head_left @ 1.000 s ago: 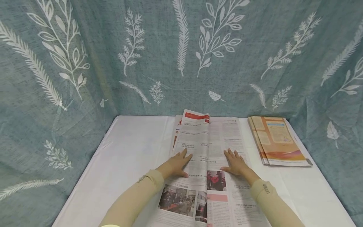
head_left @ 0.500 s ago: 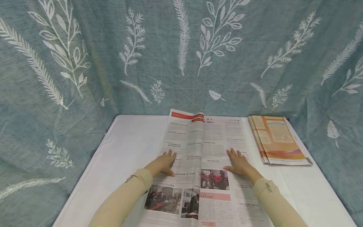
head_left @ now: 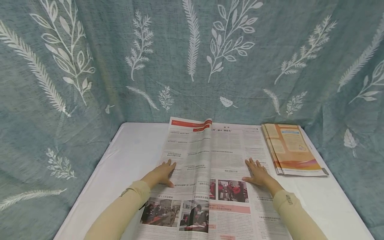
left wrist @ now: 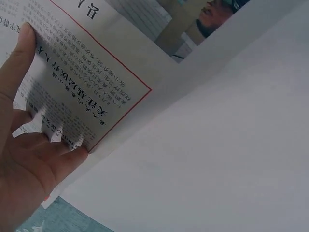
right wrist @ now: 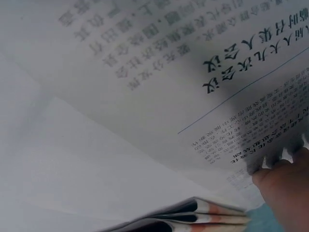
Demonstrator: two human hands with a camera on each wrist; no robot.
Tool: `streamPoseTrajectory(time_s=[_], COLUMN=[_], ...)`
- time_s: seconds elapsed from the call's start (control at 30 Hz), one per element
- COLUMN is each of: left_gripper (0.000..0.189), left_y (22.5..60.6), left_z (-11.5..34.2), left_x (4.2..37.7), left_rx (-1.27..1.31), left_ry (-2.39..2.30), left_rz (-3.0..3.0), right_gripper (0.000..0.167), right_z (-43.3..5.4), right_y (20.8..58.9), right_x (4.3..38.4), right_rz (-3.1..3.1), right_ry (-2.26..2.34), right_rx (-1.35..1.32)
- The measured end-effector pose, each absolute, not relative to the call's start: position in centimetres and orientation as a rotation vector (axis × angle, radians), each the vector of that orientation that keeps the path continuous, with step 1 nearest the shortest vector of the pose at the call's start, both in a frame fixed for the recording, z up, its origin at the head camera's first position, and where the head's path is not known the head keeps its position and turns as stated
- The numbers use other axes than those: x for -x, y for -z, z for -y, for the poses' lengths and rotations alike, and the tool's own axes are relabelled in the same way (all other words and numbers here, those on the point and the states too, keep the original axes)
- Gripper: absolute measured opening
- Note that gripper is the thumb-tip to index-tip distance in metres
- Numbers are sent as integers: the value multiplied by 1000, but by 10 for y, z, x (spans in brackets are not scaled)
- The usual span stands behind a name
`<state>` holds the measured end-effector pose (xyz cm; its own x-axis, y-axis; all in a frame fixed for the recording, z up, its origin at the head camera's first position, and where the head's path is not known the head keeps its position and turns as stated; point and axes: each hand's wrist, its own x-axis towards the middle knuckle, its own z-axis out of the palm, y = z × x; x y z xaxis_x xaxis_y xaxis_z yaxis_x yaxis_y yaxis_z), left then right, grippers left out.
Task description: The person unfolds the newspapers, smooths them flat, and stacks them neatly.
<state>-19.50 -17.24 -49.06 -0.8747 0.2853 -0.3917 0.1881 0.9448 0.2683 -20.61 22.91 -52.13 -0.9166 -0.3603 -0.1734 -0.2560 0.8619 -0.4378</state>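
A newspaper [head_left: 228, 143] lies spread on the white table, with a raised fold running down its middle. My left hand [head_left: 160, 174] rests on its left page, near the outer edge, fingers spread. In the left wrist view, that hand [left wrist: 29, 164] lies over printed columns beside a red line, fingertips on the paper. On the right page rests my right hand [head_left: 257, 173], its fingers extended and apart. Only part of the right hand [right wrist: 285, 186] shows in the right wrist view, touching the page near its edge.
Folded orange-covered papers [head_left: 294, 150] lie in a stack at the table's back right, close to the newspaper. A blue-green curtain [head_left: 180, 60] with white leaf patterns surrounds the back and sides of the white table [head_left: 138, 140].
My left hand has slid to the left and the newspaper's left page has spread out with it. My right hand has shifted slightly to the right; more of the right page and its photo shows.
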Motion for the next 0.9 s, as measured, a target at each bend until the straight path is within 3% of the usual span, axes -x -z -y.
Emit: streamPoseTrajectory(time_s=[0.9], left_gripper=[106], left_y=[488], left_z=[252], left_x=[185], left_rx=[-254], left_ry=[-482], left_rz=[-2656], right_gripper=[90], right_z=[-239], right_y=[522], right_x=[210], right_rz=[-2683], right_ry=[703], right_rx=[484])
